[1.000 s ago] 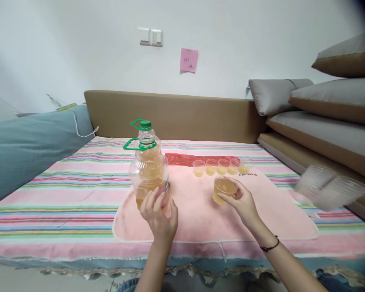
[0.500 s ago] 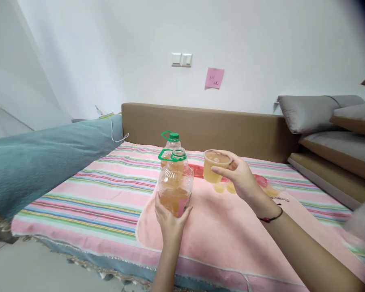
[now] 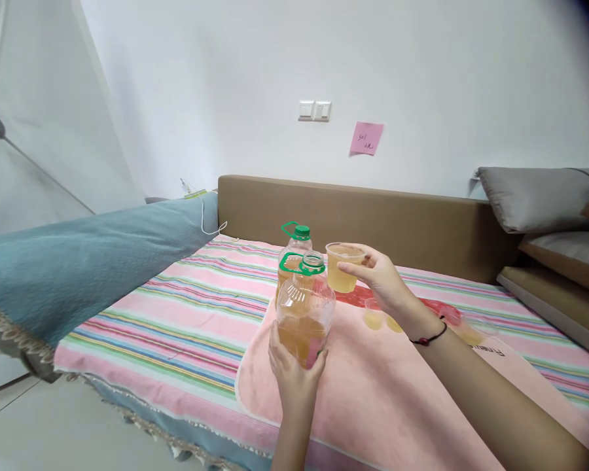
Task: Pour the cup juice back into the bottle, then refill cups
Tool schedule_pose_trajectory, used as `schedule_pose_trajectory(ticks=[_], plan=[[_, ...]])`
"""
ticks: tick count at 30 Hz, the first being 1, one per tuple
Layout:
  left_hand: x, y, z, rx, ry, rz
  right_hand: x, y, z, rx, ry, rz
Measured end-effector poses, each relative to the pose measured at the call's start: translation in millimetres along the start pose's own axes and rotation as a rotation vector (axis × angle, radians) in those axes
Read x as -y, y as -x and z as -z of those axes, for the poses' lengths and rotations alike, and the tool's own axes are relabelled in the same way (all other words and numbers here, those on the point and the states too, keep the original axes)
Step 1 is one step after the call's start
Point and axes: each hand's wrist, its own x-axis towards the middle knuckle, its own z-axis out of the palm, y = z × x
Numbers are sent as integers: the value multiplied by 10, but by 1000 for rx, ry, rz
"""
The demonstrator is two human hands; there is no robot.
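Note:
My left hand (image 3: 294, 369) is wrapped round the lower part of a clear plastic bottle (image 3: 305, 307), which stands uncapped with a green ring handle at its neck and amber liquid inside. In my right hand (image 3: 380, 271) is a clear plastic cup (image 3: 342, 269) of pale yellow liquid, held up just right of the bottle's mouth. Right behind the first bottle stands a second bottle (image 3: 294, 247) with a green cap (image 3: 302, 231), partly hidden. Beyond my right wrist, cups (image 3: 373, 319) of yellow liquid sit near a red plastic bag (image 3: 444, 311).
A pink cloth (image 3: 363, 386) lies over the striped bed cover (image 3: 186, 314). At the back runs a brown headboard (image 3: 397, 219). Grey cushions (image 3: 544, 196) are piled on the right, and a blue padded side (image 3: 103, 255) borders the left. A white cable (image 3: 203, 216) hangs there.
The view has swung left, so the scene sits further right. The cup in my right hand has come closer to the open bottle's neck. My left hand keeps its hold.

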Motion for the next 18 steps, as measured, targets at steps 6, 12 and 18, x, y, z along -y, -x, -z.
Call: schedule_pose_trajectory(ticks=[6,12,18], plan=[[-10,6,0,2,-13,10,13,-39,-10,8,38,-11],[-39,15,14,-10,-19,-1,60,-45,-17,23,81,-30],[17,18,1,-24,-20,-46,127,-41,-40,28,110,-47]])
